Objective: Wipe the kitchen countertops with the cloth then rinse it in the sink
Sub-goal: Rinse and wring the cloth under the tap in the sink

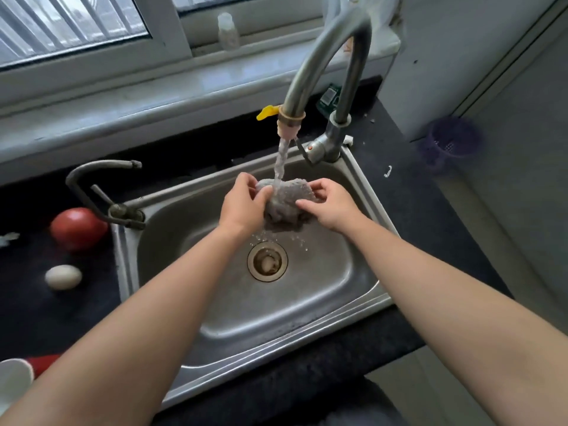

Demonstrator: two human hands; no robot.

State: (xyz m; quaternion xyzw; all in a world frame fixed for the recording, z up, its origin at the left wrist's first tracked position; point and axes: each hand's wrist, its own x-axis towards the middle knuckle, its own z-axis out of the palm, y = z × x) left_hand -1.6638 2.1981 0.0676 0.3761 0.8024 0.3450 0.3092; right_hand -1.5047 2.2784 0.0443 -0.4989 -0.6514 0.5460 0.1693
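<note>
A bunched grey cloth (284, 201) hangs over the steel sink (362, 284), directly under water running from the tall curved tap (322, 63). My left hand (242, 204) grips the cloth's left side with curled fingers. My right hand (330, 204) pinches its right side. Water drips from the cloth toward the drain (267, 261). The dark countertop (408, 216) surrounds the sink.
A red tomato (78, 227) and a white egg (63, 276) lie on the counter to the left, near a second small bent tap (92, 186). A white cup (13, 382) sits at the lower left. A purple strainer (450, 141) stands at the right; a bottle (228, 32) stands on the windowsill.
</note>
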